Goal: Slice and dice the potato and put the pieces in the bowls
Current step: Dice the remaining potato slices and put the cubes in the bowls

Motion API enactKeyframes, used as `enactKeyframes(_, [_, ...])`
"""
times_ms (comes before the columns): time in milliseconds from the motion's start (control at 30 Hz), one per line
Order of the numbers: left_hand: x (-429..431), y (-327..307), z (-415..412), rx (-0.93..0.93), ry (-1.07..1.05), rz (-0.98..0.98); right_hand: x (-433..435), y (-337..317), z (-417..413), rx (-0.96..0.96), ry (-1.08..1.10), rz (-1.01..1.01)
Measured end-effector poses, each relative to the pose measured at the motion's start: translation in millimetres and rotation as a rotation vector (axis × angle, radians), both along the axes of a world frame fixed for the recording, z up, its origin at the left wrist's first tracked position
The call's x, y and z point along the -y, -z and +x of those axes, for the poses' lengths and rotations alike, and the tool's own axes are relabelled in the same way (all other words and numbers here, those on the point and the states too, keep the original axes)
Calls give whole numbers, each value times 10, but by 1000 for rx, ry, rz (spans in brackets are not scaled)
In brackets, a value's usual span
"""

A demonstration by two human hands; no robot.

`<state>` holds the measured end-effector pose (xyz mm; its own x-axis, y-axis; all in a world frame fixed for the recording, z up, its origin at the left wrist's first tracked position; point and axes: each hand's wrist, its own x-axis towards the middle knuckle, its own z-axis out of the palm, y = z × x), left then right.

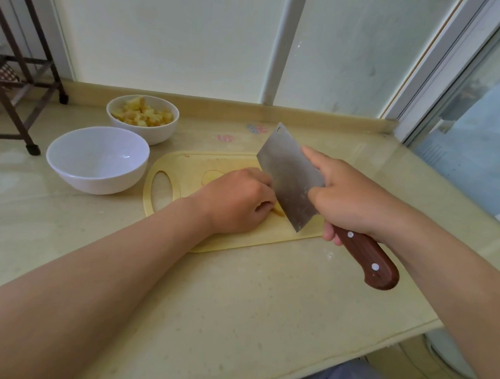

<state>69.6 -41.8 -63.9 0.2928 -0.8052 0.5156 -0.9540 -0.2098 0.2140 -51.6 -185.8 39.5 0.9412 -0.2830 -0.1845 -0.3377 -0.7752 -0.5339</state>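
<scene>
On the pale yellow plastic cutting board (239, 242), a rounded slab with an oval handle hole at its left end, the left hand (236, 201) lies knuckles up, its grip closed with fingers curled down over the potato (279, 211). Only a pale, moist-looking sliver of the potato shows under the fingertips. One flat, rounded potato slice (212, 176) lies on the board just beyond the hand.

The right hand (346, 196) has its grip wrapped round the front of the cleaver (288, 174) handle, forefinger stretched along the flat of the blade. The blade is a broad rectangle of dull, speckled steel (a small hole sits near its far top corner). The handle is smooth reddish-brown wood with two metal rivets. The cleaver's long axis runs diagonally: the handle points back toward the person and to the right, the blade's far end away and to the left. Its edge is down beside the left fingers.

Left of the board stand two round, glossy white bowls. The near bowl (95, 178) shows its smooth inside, and the far bowl (161, 132) holds rough yellow potato cubes (143, 112). Everything rests on a polished, beige, marbled counter (234, 306).
</scene>
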Motion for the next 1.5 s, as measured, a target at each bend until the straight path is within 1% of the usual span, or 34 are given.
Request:
enactKeyframes(333, [7,-19,11,-14,8,1,-90,70,14,-42,5,-48])
enactKeyframes(600, [-25,-54,-8,-59,29,7,-174,74,316,-30,-3,-70])
enactKeyframes(767, [-7,-30,-5,-22,-4,6,-54,14,201,-36,6,15])
enactKeyframes(833, [-5,-24,-6,-5,-23,-2,11,-44,141,-6,27,52])
enactKeyframes(967, [-24,-26,14,-27,-44,-46,242,-151,67,134,133,208])
enactKeyframes(1067, [-47,-51,33,-42,-64,-79,411,-123,5,195,179,305])
enactKeyframes(1200, [-68,-113,28,-77,-89,-44,582,162,-48,207,217,432])
enactKeyframes(1333, [-57,-166,-21,-179,-115,77,702,437,-55,219,242,649])
enactKeyframes(1433, [-35,-175,-82,-205,-114,147,761,522,-52,209,230,800])
enactKeyframes(1500, [-23,-183,-101,-234,-175,82,791,520,-29,202,208,929])
